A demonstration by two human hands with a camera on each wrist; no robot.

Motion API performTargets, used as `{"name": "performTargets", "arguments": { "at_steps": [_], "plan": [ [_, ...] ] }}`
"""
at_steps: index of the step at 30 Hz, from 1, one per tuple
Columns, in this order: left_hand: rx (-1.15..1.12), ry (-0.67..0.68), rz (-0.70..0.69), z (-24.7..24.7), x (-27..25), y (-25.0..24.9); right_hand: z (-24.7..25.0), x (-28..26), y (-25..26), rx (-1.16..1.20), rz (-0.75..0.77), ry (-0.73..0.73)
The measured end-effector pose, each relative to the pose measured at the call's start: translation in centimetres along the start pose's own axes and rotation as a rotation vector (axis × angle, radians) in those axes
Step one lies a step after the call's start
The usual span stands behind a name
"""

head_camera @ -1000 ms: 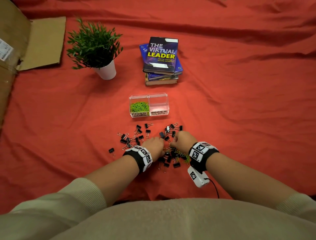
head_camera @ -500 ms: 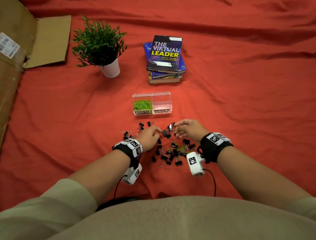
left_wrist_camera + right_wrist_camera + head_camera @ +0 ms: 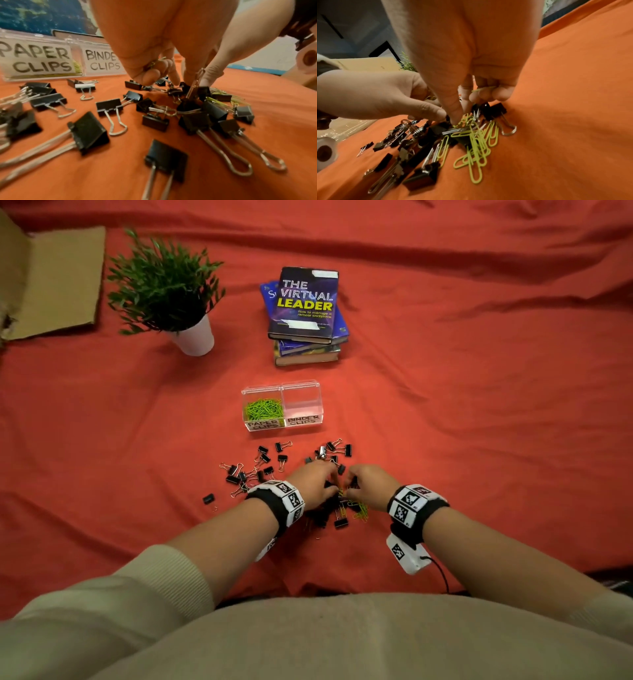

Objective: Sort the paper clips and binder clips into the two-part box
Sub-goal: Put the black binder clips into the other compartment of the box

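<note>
My left hand (image 3: 317, 481) curls around a few paper clips, fingertips down in the mixed pile (image 3: 337, 510) on the red cloth (image 3: 479, 422). My right hand (image 3: 368, 484) pinches 1 green clip (image 3: 483, 88), its long axis lying across my fingers. The two-part box (image 3: 283, 424) sits at 12 o'clock, long side left to right, with green paper clips (image 3: 263, 409) in its left half.

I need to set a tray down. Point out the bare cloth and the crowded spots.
Bare red cloth lies right of the two-part box and the books, and left between the plant and the scattered binder clips. Crowded: the strip before the box, where both hands work the clip pile.
</note>
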State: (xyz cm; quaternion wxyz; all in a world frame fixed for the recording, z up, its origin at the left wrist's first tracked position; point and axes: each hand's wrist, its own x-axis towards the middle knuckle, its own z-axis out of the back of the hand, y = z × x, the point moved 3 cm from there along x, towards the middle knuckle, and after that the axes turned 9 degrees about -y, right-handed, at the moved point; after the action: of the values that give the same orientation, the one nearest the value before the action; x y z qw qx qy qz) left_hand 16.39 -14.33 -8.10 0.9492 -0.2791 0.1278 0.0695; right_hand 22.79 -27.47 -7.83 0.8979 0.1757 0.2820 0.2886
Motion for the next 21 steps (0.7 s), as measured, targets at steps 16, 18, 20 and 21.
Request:
{"name": "performTargets", "arguments": {
  "at_steps": [16, 18, 20, 21],
  "plan": [
    [0.144, -0.161, 0.111, 1.8, -1.7, 3.5, 3.2, 2.1, -0.1, 0.36, -0.179, 0.008],
    [0.171, -0.085, 0.05, 0.8, -1.8, 2.4, 3.7, 2.2, -0.2, 0.617, -0.224, 0.041],
    [0.182, -0.039, 0.019, -0.2, -1.8, 1.6, 4.0, 2.0, 0.0, 0.831, -0.255, 0.072],
    [0.181, -0.033, 0.011, -0.6, -1.9, 1.3, 4.1, 2.0, 0.1, 0.897, -0.269, 0.079]
  ]
}}
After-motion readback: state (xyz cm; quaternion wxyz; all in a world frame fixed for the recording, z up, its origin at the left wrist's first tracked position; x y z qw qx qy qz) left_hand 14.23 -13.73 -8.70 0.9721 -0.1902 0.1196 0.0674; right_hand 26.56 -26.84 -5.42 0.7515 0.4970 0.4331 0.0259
